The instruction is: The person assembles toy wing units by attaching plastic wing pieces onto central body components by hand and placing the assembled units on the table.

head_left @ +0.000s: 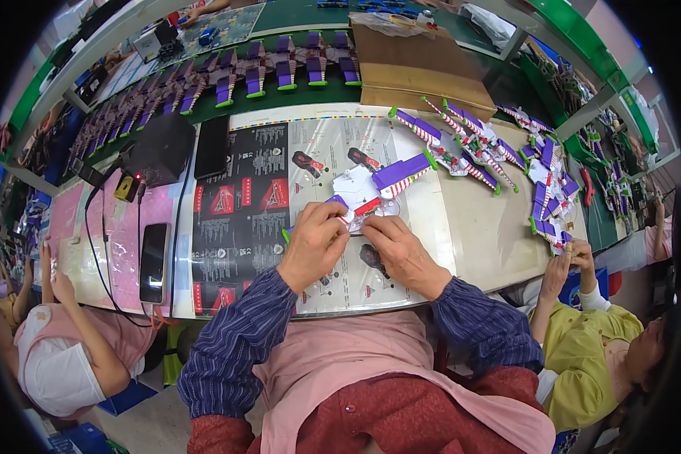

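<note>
Left hand (314,244) and right hand (402,253) both pinch the white-and-purple toy wing (378,185) flat on the table (484,227); judged best: steady grip, press parts squarely.

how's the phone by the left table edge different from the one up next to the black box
The phone by the left edge lies on the pink mat with a cable running to its near end; the phone by the black box lies farther back, no cable visible. The near one's screen reflects light; the far one looks plain dark. Both lie flat, untouched by either hand.
</note>
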A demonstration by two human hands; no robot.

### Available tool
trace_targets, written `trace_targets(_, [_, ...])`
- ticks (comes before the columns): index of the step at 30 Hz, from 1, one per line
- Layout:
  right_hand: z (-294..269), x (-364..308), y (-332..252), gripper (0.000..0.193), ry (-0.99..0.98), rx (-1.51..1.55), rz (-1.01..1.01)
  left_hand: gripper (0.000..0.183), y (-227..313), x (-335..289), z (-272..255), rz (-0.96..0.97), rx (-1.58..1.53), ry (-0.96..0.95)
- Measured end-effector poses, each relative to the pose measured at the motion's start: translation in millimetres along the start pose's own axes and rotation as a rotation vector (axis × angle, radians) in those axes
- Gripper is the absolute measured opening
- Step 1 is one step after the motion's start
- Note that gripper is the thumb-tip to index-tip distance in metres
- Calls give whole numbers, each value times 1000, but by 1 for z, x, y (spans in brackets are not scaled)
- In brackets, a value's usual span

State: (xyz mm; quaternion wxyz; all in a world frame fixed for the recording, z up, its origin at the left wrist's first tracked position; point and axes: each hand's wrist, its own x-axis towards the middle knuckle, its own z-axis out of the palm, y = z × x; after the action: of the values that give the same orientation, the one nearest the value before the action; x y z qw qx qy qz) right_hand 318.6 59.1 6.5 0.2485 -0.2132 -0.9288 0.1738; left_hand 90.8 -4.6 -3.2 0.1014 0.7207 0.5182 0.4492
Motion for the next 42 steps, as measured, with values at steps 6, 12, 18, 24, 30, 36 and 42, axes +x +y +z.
trace_targets(6, [-2, 2, -8, 49, -75, -168, -100, 5, 4, 8, 37, -168, -8, 208])
trace_targets(12, [10, 0, -11, 43, 34, -117, -17, 12, 4, 5, 32, -105, 60, 96])
trace_targets(18, [17, 18, -23, 16, 108, -94, 348, 14, 9, 2, 30, -112, 94, 73])
trace_targets(24, [26, 15, -6, 10, 271, 134, 302, 14, 11, 2, 33, -132, 68, 101])
trace_targets(30, [22, 15, -9, 12, 342, 177, 292, 12, 13, 5, 31, -30, 112, 129])
trace_targets(36, [24, 15, -3, 13, 281, 90, 238, 13, 3, 7, 19, 37, 151, 10])
trace_targets(42, [16, 23, -7, 10, 165, -49, 200, 24, 5, -7, 1, 147, 214, -138])
